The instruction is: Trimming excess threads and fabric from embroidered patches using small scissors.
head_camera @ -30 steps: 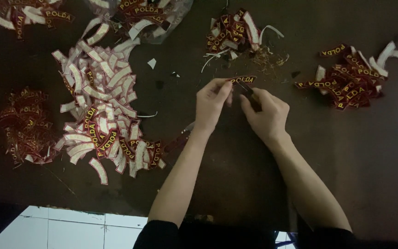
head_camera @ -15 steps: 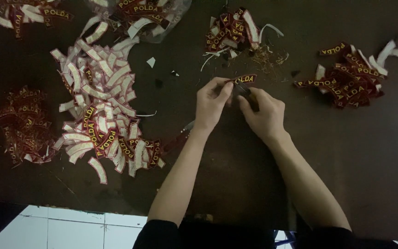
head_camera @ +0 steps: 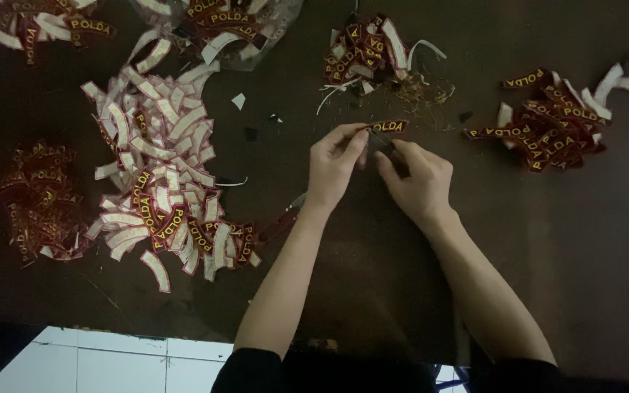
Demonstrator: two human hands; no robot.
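Note:
My left hand [head_camera: 335,164] pinches a small curved dark-red patch with yellow lettering [head_camera: 389,126] at its left end, holding it just above the dark table [head_camera: 591,240]. My right hand [head_camera: 415,180] is close beside it, fingers curled around a small dark tool [head_camera: 385,144] whose tip meets the patch; what the tool is, I cannot tell. Both hands sit near the table's middle, a little toward the far side.
A big heap of white-backed and red patches [head_camera: 158,171] lies left of my hands. Smaller red piles sit at far left [head_camera: 38,200], far centre [head_camera: 362,51] and right [head_camera: 551,131]. A clear bag of patches [head_camera: 220,25] is at the far edge. Scraps [head_camera: 424,91] litter the centre.
The patch in my fingers has turned slightly so its lettered face shows. Both hands stay in nearly the same place.

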